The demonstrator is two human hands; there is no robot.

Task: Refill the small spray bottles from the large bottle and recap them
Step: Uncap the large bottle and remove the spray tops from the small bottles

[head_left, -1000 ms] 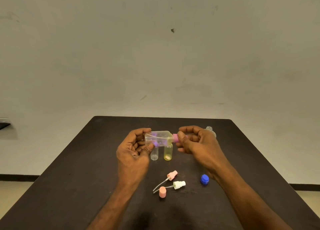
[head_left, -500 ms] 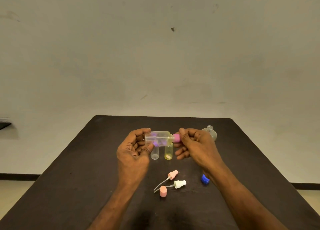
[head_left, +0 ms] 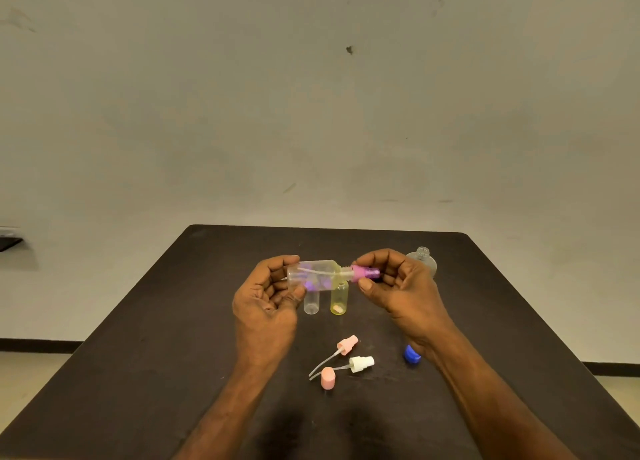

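Observation:
My left hand (head_left: 266, 300) grips a clear spray bottle (head_left: 315, 275) held on its side above the table. My right hand (head_left: 398, 286) pinches its purple-pink spray head (head_left: 364, 273), which has come off the neck, the thin tube still reaching inside the bottle. Below them stand two small open bottles, one clear (head_left: 311, 302) and one yellowish (head_left: 338, 298). A rounded clear bottle (head_left: 423, 259) with an open neck stands behind my right hand.
Near the front of the dark table (head_left: 156, 321) lie a pink spray head with tube (head_left: 346, 344), a white spray head with tube (head_left: 361, 363), a pink cap (head_left: 327, 378) and a blue cap (head_left: 411, 355) by my right wrist.
My right hand has turned on the spray head and drawn it a little to the right, so the threaded neck now shows. The left hand has kept the bottle still.

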